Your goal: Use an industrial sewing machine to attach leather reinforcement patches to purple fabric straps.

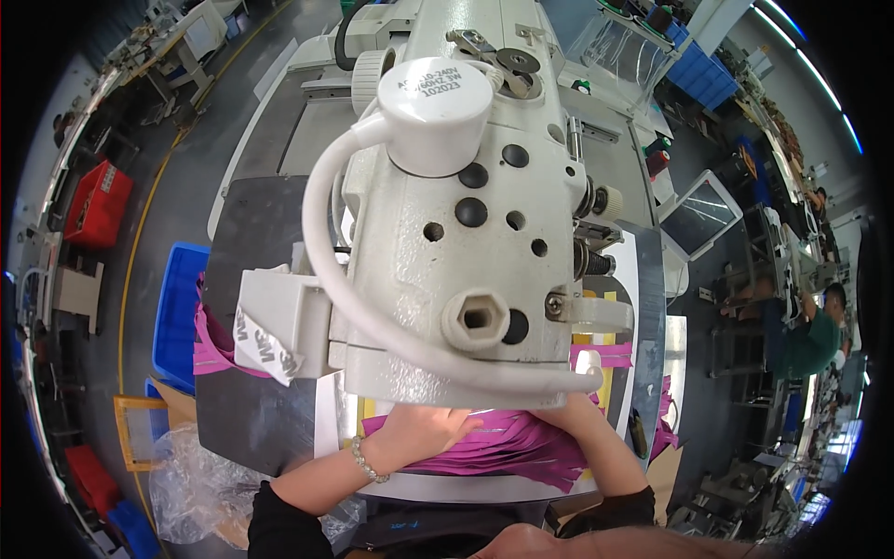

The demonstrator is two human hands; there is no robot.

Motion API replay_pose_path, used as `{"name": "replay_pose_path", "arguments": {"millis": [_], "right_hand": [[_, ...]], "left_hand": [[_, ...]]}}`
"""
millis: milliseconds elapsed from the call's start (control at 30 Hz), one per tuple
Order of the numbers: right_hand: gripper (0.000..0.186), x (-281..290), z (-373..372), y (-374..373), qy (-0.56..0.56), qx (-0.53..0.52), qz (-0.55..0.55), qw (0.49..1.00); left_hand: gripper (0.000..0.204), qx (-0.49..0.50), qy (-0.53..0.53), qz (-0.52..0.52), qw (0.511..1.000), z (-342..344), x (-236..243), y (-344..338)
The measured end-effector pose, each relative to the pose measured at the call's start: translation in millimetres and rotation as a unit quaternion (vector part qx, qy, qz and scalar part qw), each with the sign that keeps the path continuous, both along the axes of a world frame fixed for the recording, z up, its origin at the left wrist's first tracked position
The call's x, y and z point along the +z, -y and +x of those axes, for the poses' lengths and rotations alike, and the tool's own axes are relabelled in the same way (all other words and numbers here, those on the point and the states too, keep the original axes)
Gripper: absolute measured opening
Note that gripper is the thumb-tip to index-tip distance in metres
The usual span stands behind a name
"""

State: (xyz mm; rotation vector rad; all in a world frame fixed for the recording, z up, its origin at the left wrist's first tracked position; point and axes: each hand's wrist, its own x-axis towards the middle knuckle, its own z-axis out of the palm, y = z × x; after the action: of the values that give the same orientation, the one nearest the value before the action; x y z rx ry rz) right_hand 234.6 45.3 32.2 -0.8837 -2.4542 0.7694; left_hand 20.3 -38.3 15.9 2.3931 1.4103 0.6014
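A bundle of magenta fabric strips lies across the near edge of the sewing machine's work surface, below the machine head. My left hand rests on the bundle's left part, its visible fingers stretched toward the right over the strips; the machine head hides part of them. On the other side my right hand reaches in at the strips' right end. Its fingers are hidden behind the machine head, so whatever they hold does not show. A beaded bracelet circles my left wrist.
A white lamp with a thick curved cable sits on the machine. More magenta strips hang at the table's left edge, near a blue bin. Clear plastic wrap lies lower left. A screen stands right; a person in green sits farther off.
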Motion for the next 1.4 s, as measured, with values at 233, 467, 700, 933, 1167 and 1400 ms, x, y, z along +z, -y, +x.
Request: {"name": "replay_pose_path", "arguments": {"millis": [233,467,700,933,1167,1400], "right_hand": [[0.018,7,-25,5,0.015,0.036,0.179,0.983],[0.023,0,-33,20,0.092,0.014,0.266,0.96],[0.034,-2,-36,23,0.112,0.001,0.235,0.965],[0.032,-1,-37,24,0.114,-0.005,0.23,0.966],[0.03,-3,-38,25,0.113,-0.001,0.254,0.961],[0.032,-3,-35,24,0.108,0.003,0.249,0.962]], "left_hand": [[0.025,-0.02,-0.002,0.116,0.993,-1,9,-12],[0.03,-0.018,0.013,0.112,0.994,-3,-1,-8],[0.026,-0.032,0.077,0.123,0.989,-15,-6,-10],[0.025,0.044,0.07,0.128,0.988,-39,-3,-21],[0.029,-0.008,-0.017,0.151,0.988,-45,-14,-26],[0.033,-0.031,-0.067,0.14,0.987,-51,-10,-27]]}}
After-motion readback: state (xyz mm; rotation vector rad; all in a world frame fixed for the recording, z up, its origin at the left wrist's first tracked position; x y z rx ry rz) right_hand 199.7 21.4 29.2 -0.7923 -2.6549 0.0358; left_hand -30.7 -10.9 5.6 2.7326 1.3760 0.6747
